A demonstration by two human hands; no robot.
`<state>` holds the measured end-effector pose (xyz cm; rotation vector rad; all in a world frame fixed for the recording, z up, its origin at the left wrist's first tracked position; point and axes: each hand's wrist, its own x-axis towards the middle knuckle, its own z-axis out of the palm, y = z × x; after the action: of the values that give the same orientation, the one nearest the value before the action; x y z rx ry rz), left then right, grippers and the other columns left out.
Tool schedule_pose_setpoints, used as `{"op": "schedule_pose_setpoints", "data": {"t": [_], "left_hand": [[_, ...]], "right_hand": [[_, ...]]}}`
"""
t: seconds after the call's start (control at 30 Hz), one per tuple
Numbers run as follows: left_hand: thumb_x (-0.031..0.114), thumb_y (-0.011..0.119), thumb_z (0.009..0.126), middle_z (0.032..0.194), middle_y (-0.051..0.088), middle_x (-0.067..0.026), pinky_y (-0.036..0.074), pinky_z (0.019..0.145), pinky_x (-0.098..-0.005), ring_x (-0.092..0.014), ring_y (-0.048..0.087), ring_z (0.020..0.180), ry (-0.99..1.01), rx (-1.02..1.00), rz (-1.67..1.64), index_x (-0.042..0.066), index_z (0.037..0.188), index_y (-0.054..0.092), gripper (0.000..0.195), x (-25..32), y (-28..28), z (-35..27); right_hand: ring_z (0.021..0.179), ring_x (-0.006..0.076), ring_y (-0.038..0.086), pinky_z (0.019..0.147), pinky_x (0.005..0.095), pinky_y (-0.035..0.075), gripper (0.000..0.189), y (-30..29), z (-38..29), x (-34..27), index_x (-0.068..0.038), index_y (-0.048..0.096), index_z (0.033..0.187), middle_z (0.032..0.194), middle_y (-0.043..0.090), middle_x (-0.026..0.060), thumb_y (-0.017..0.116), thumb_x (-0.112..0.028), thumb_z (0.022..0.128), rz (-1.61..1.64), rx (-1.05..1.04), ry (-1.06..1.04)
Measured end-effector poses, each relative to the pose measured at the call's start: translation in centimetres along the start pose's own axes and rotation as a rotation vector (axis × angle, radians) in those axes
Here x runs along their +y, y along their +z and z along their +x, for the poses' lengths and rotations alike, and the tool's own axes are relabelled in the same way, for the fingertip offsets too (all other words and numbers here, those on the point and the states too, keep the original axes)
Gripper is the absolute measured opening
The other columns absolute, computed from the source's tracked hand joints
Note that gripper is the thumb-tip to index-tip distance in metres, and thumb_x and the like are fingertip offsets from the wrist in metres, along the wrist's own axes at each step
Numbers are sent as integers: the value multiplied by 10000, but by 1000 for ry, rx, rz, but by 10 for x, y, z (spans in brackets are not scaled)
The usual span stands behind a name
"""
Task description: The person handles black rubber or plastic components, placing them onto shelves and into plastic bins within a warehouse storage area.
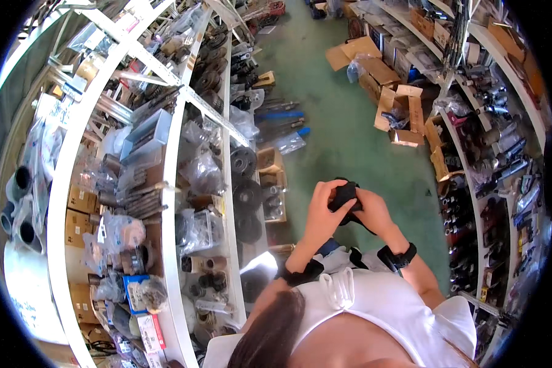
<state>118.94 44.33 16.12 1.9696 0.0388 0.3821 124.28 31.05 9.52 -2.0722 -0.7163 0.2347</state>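
A small black item (345, 198), soft-looking and bunched, is held between both hands in front of the body, above the green floor. My left hand (324, 209) grips its left side, with the thumb across the front. My right hand (371, 209) holds it from the right side. Part of the black item hangs below the fingers, and the hands cover much of it, so I cannot tell exactly what it is. Black bands are around both wrists.
White metal shelving (175, 184) packed with bagged metal parts stands on the left. More shelves with cylindrical parts (501, 170) line the right. Open cardboard boxes (400, 115) lie on the green floor (313, 92) ahead. A box of parts (273, 202) sits beside the left shelf.
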Motion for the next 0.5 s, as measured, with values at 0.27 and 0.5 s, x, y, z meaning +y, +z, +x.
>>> {"op": "schedule_pose_setpoints", "data": {"t": [0.27, 0.5], "left_hand": [[43, 569, 781, 843, 560, -71, 448, 676, -264, -162, 569, 759, 39, 87, 0, 43, 1040, 525, 263, -68, -20, 95], [158, 550, 825, 870, 573, -60, 431, 682, -266, -151, 559, 796, -147, -119, 23, 73, 1040, 532, 232, -113, -49, 178]], "right_hand": [[789, 403, 522, 658, 430, 425, 232, -47, 71, 51, 3, 526, 853, 787, 556, 230, 571, -44, 630, -91, 250, 263], [841, 367, 558, 716, 426, 454, 356, -102, 127, 93, -9, 552, 900, 889, 583, 201, 658, -241, 651, -645, 115, 792]]}}
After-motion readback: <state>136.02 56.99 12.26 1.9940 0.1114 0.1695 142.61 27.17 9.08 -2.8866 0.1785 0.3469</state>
